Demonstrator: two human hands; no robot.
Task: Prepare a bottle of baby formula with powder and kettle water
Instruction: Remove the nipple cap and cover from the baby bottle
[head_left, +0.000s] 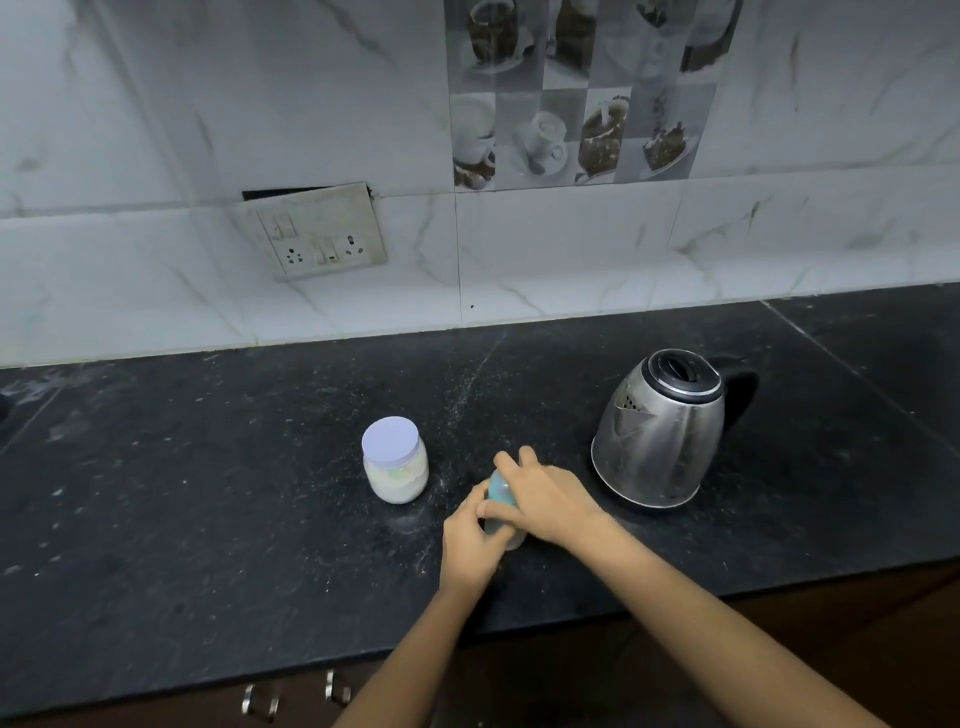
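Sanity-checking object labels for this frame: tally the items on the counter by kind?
Powder jar: 1
Kettle: 1
Baby bottle: 1
Total: 3

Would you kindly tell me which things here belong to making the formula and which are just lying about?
For the job: baby bottle, held by left hand and right hand; powder jar, lid on; kettle.
Just there: wall socket plate; cup-picture tiles; drawer handles.
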